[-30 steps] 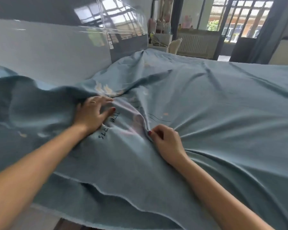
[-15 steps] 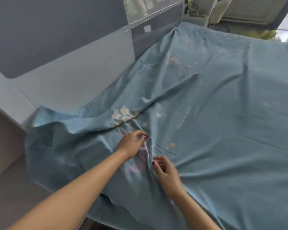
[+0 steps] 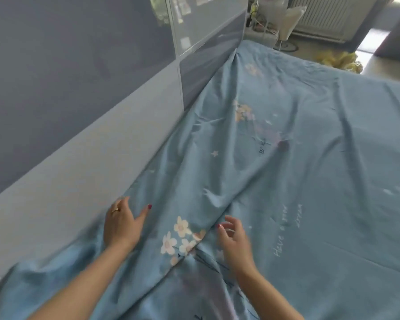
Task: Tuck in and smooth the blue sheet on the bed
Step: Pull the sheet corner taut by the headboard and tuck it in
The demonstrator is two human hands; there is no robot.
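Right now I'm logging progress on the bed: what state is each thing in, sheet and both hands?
blue sheet: spread over the bed, creased, with a long raised fold running up between the hands.
sheet edge: lies along the padded headboard; whether it is tucked in cannot be told.
left hand: open, fingers spread, resting flat on the sheet by the headboard.
right hand: open, fingers loosely bent beside the fold, holding nothing.
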